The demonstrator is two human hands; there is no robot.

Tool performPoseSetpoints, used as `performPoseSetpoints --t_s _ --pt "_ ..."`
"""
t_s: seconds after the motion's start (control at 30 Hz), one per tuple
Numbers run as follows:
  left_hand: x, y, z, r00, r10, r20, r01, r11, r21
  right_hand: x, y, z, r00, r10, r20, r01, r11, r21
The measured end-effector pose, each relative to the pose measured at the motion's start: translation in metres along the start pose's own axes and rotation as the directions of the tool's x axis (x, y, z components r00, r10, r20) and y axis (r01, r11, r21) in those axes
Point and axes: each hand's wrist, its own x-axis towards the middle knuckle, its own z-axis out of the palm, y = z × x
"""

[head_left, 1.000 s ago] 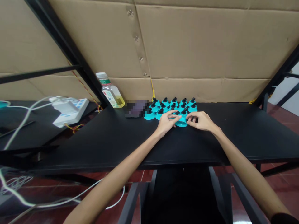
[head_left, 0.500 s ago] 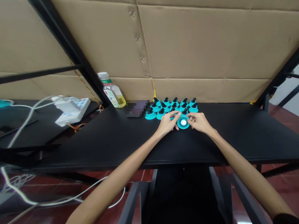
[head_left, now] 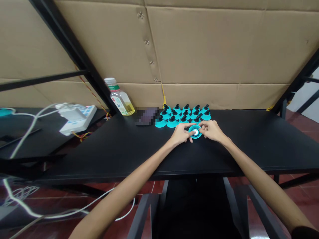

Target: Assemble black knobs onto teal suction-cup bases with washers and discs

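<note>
Between my hands, above the black table, is a round turquoise cup-shaped piece [head_left: 198, 135] with its open underside and white centre facing me. My left hand [head_left: 181, 132] grips its left side, the thumb pressing on the white centre. On the right rim, the fingers of my right hand [head_left: 211, 130] are closed in a pinch. Right behind my hands stand several similar turquoise pieces with black tilted tops [head_left: 172, 122], set close together in rows.
Left of the rows lies a pixelated dark flat object [head_left: 147, 116]. A bottle of yellow liquid [head_left: 122, 102] leans near the black frame post. A white power strip [head_left: 78, 120] with cables is on the side table at left. Cardboard panels [head_left: 204, 46] rise behind the table.
My left thumb has moved from the piece's upper left edge onto its white centre. The piece has tilted slightly; my right hand keeps its hold.
</note>
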Motion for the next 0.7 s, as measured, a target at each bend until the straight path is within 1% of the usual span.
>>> performPoseSetpoints --t_s 0.17,0.37,0.5,0.7 --pt "0.002 -0.002 0.001 1.0 -0.004 -0.017 0.003 0.998 -0.057 -0.001 -0.001 0.001 1.0 -0.015 0.002 0.015 1.0 0.021" --pt "0.004 -0.007 0.002 0.998 0.01 -0.063 -0.016 0.994 -0.108 0.0 0.0 0.003 1.0 -0.017 0.016 0.016 0.999 0.04" --pt "0.004 -0.012 0.003 0.995 0.042 -0.096 -0.053 0.992 -0.117 0.001 0.0 0.006 0.999 -0.031 0.014 0.03 0.999 0.028" --pt "0.005 -0.015 0.003 0.992 0.079 -0.1 -0.09 0.99 -0.111 0.001 -0.001 0.006 0.999 -0.034 0.007 0.034 0.999 0.027"
